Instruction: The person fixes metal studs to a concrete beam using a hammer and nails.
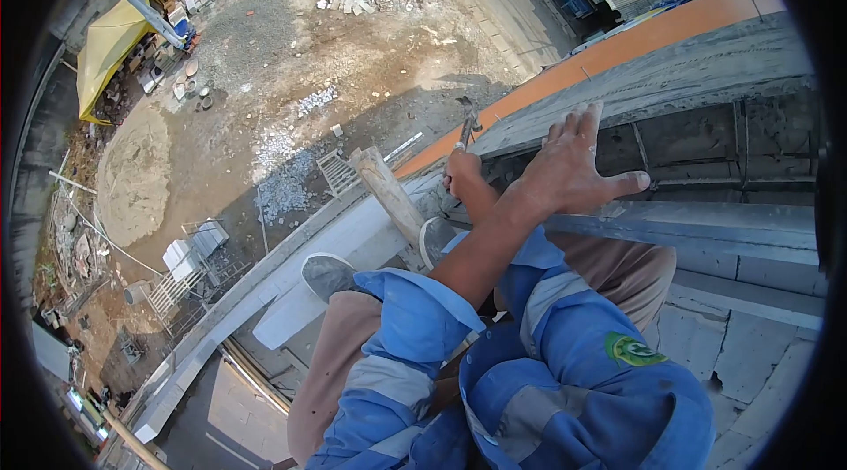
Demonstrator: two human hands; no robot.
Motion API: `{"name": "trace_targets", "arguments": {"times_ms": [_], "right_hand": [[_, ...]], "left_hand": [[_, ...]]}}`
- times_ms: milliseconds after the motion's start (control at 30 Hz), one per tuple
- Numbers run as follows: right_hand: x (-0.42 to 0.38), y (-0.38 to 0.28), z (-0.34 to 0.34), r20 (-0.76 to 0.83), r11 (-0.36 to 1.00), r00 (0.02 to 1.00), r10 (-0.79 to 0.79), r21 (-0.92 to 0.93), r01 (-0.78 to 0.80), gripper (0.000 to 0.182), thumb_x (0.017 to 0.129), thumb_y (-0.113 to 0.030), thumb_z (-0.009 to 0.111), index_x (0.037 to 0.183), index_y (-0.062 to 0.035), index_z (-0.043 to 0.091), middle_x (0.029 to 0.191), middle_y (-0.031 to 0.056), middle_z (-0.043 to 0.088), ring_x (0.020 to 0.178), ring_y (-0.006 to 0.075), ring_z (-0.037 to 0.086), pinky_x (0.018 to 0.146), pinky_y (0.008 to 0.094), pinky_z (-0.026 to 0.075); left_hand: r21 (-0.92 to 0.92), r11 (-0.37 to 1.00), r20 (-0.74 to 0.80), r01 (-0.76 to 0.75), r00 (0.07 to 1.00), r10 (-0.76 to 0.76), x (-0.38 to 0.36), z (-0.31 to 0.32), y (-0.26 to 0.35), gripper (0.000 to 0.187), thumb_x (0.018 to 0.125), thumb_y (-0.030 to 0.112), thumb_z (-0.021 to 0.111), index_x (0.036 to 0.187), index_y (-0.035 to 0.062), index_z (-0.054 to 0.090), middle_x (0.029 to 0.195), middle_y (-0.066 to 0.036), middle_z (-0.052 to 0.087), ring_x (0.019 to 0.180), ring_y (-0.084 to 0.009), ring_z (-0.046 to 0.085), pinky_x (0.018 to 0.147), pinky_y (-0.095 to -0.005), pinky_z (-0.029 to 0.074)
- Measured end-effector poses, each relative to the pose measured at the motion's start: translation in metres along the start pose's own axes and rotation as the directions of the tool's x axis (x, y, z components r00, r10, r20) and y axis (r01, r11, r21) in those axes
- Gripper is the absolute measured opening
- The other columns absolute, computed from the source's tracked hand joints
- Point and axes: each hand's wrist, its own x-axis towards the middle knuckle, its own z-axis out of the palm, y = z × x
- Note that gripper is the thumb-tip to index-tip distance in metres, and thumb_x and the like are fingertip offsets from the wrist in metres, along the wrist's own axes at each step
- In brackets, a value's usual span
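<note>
My left hand (569, 157) is spread, thumb out to the right, its fingertips overlapping the rough edge of the grey concrete beam (653, 86). My left forearm crosses over the right one. Beyond it, my right hand (462, 172) is closed around the handle of a hammer (468, 123), whose metal head points up and away over the orange wall face (520, 100). A worn wooden post (388, 197) stands just left of my right hand. Part of my right forearm is hidden behind the left.
My grey shoes (328, 276) stand by a narrow white ledge (291, 316) high above the ground. Far below lie a sand pile (134, 172), rubble (282, 170) and a yellow canopy (110, 55). A metal channel (688, 221) runs along the right, below a dark framed recess.
</note>
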Motion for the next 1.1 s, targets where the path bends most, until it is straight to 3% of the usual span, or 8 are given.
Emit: {"name": "trace_targets", "arguments": {"times_ms": [133, 333, 400, 467, 600, 900, 1000, 1100], "right_hand": [[-0.032, -0.03, 0.022, 0.022, 0.963, 0.999, -0.028, 0.268, 0.021, 0.031, 0.099, -0.032, 0.046, 0.086, -0.0049, 0.054, 0.059, -0.0004, 0.044, 0.044, 0.0104, 0.04, 0.038, 0.0282, 0.03], [-0.027, -0.05, 0.03, 0.214, 0.449, 0.436, -0.874, 0.018, 0.893, 0.03, 0.098, -0.03, 0.049, 0.085, -0.0036, 0.054, 0.059, 0.0002, 0.045, 0.047, 0.0102, 0.042, 0.039, 0.0299, 0.032], [-0.014, -0.021, 0.019, 0.128, 0.488, 0.502, -0.855, -0.127, 0.864, 0.04, 0.099, -0.028, 0.046, 0.077, 0.0044, 0.052, 0.064, 0.016, 0.054, 0.05, 0.0295, 0.05, 0.05, 0.0439, 0.037], [-0.012, 0.008, 0.001, 0.02, 0.994, 0.995, -0.093, 0.06, 0.092, 0.03, 0.099, -0.029, 0.048, 0.083, -0.0036, 0.053, 0.059, 0.0025, 0.045, 0.047, 0.0129, 0.044, 0.038, 0.0298, 0.031], [-0.024, 0.012, 0.015, 0.058, 0.957, 0.993, 0.103, 0.268, -0.115, 0.029, 0.099, -0.028, 0.047, 0.085, -0.0037, 0.052, 0.059, 0.004, 0.045, 0.043, 0.0147, 0.042, 0.037, 0.0297, 0.03], [-0.047, -0.045, 0.023, 0.228, 0.424, 0.407, -0.884, 0.029, 0.905, 0.035, 0.099, -0.029, 0.047, 0.08, -0.0009, 0.054, 0.062, 0.0044, 0.051, 0.055, 0.0246, 0.05, 0.049, 0.0436, 0.04], [-0.01, 0.0, 0.006, 0.021, 0.957, 0.981, -0.195, 0.221, 0.186, 0.029, 0.099, -0.026, 0.044, 0.081, -0.0053, 0.053, 0.063, 0.0054, 0.049, 0.053, 0.0203, 0.046, 0.046, 0.0382, 0.036], [0.01, 0.014, 0.004, -0.031, 0.965, 0.993, 0.11, 0.244, -0.099, 0.03, 0.101, -0.031, 0.041, 0.088, -0.0055, 0.05, 0.064, 0.0071, 0.045, 0.047, 0.0146, 0.04, 0.04, 0.0264, 0.028]], "left_hand": [[0.004, 1.0, -0.016, -0.011, 1.0, 0.011, 0.002, 0.0, 0.0, 0.125, 0.07, 0.072, 0.066, 0.149, -0.0064, 0.009, 0.15, -0.033, 0.02, 0.141, -0.0478, 0.018, 0.116, -0.0498, 0.023], [0.023, 1.0, -0.026, -0.012, 1.0, 0.012, 0.0, 0.003, -0.005, 0.125, 0.07, 0.073, 0.065, 0.149, -0.0053, 0.009, 0.15, -0.032, 0.022, 0.141, -0.0471, 0.02, 0.116, -0.0494, 0.024], [-0.016, 0.999, -0.02, -0.031, 0.999, 0.031, -0.001, 0.002, -0.005, 0.126, 0.069, 0.075, 0.065, 0.149, -0.0054, 0.01, 0.15, -0.033, 0.022, 0.141, -0.0476, 0.02, 0.116, -0.0494, 0.023], [-0.012, 1.0, -0.008, -0.017, 1.0, 0.017, -0.001, 0.0, -0.001, 0.126, 0.069, 0.075, 0.065, 0.149, -0.0055, 0.009, 0.15, -0.033, 0.021, 0.141, -0.0477, 0.019, 0.117, -0.0494, 0.023], [0.004, 1.0, -0.008, -0.011, 1.0, 0.011, 0.0, 0.003, -0.004, 0.127, 0.069, 0.075, 0.065, 0.149, -0.0058, 0.009, 0.15, -0.033, 0.021, 0.141, -0.0479, 0.019, 0.117, -0.0497, 0.022], [0.0, 1.0, -0.03, -0.03, 0.999, 0.03, -0.001, 0.003, -0.005, 0.127, 0.07, 0.078, 0.062, 0.148, -0.0087, 0.011, 0.149, -0.035, 0.021, 0.141, -0.0478, 0.017, 0.116, -0.0513, 0.024], [0.018, 0.999, -0.031, -0.038, 0.999, 0.038, -0.001, 0.004, -0.002, 0.126, 0.071, 0.077, 0.062, 0.148, -0.0081, 0.011, 0.149, -0.035, 0.02, 0.142, -0.0478, 0.016, 0.115, -0.052, 0.024], [0.027, 1.0, -0.029, -0.006, 1.0, 0.007, -0.004, 0.002, -0.001, 0.125, 0.071, 0.077, 0.062, 0.148, -0.0075, 0.011, 0.15, -0.035, 0.018, 0.142, -0.0484, 0.015, 0.115, -0.0531, 0.024]]}}
